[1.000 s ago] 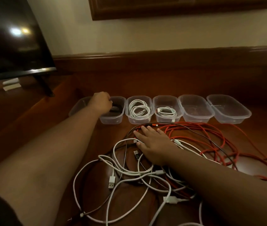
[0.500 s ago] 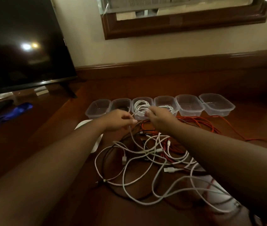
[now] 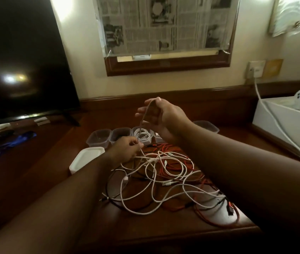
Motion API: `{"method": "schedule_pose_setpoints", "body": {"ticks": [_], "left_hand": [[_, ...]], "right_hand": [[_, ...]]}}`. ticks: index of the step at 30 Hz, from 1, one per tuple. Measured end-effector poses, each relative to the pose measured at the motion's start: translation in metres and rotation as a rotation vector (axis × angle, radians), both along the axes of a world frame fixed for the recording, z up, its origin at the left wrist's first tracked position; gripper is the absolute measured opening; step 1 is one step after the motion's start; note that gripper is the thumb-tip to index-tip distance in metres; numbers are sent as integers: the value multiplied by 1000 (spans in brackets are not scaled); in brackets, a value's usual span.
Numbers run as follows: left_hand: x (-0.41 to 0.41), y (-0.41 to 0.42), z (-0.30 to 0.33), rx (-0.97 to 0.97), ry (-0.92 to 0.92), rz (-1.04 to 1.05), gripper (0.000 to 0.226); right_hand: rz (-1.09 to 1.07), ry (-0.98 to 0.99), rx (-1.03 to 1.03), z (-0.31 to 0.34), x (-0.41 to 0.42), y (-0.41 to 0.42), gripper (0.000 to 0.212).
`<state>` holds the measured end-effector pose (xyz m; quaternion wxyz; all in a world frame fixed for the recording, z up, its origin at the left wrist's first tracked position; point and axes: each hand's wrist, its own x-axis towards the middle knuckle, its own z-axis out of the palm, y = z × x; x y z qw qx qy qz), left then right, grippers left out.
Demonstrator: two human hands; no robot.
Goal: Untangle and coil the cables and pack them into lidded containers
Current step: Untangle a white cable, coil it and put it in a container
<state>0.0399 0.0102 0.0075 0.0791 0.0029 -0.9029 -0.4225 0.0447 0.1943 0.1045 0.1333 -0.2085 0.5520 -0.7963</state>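
Right hand (image 3: pixel 161 118) raised above the desk, forearm reaching in from the lower right, fingers curled, thumb and fingertips pinching a white cable (image 3: pixel 144 118) at its top near the knuckles. From that pinch, hanging down taut to the left hand (image 3: pixel 126 150). Left hand low, just above the desk (image 3: pixel 164 230), forearm stretched in from the lower left, fingers closed round the same white cable where it meets the heap. Below and to the right of the left hand, spread over the wooden top: tangled white cables (image 3: pixel 154 180) looped over an orange cable (image 3: pixel 175 158) and a thin black cable (image 3: pixel 114 198).

Behind the hands, a row of clear plastic containers along the back of the desk, all without lids. Leftmost container (image 3: pixel 98 138) looking empty. Second container (image 3: pixel 120 135) dark inside, contents not readable. Third container (image 3: pixel 142 135) holding a coiled white cable. Next one mostly hidden behind the right wrist. Far-right container (image 3: pixel 207 126) peeking out past the right forearm, contents not visible. A white lidded box (image 3: pixel 86 158) just in front of the leftmost container, partly covered by the left forearm.

Off to the left, a dark television screen (image 3: pixel 21 57); on the wall, a wood-framed pane covered with newspaper (image 3: pixel 164 24).
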Motion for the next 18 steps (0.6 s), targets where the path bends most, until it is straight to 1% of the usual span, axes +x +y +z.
{"method": "schedule_pose_setpoints", "body": {"ticks": [2,4,6,8,10,12,13,16,18], "left_hand": [[-4,-1,8,13,96,82,14],[-6,1,22,-39,232,163,14],[-6,8,39,-55,363,205,13],[-4,17,54,-70,466,202,14],[-1,27,67,-64,515,162,10],[-1,33,74,-100,586,131,3],[-1,34,76,-136,614,114,3],[-3,33,73,-192,614,98,4],[-5,32,68,-201,587,146,4]], "right_hand": [[-71,-30,23,3,6,8,37],[-157,-19,115,2,7,15,31],[-253,126,316,-1,6,21,21],[-337,304,512,-5,4,24,17],[-401,400,629,-6,3,23,19],[-396,439,743,-5,0,20,22],[-373,447,813,-5,-3,19,21],[-280,478,964,-4,-7,13,23],[-291,547,992,-2,-6,10,22]]}}
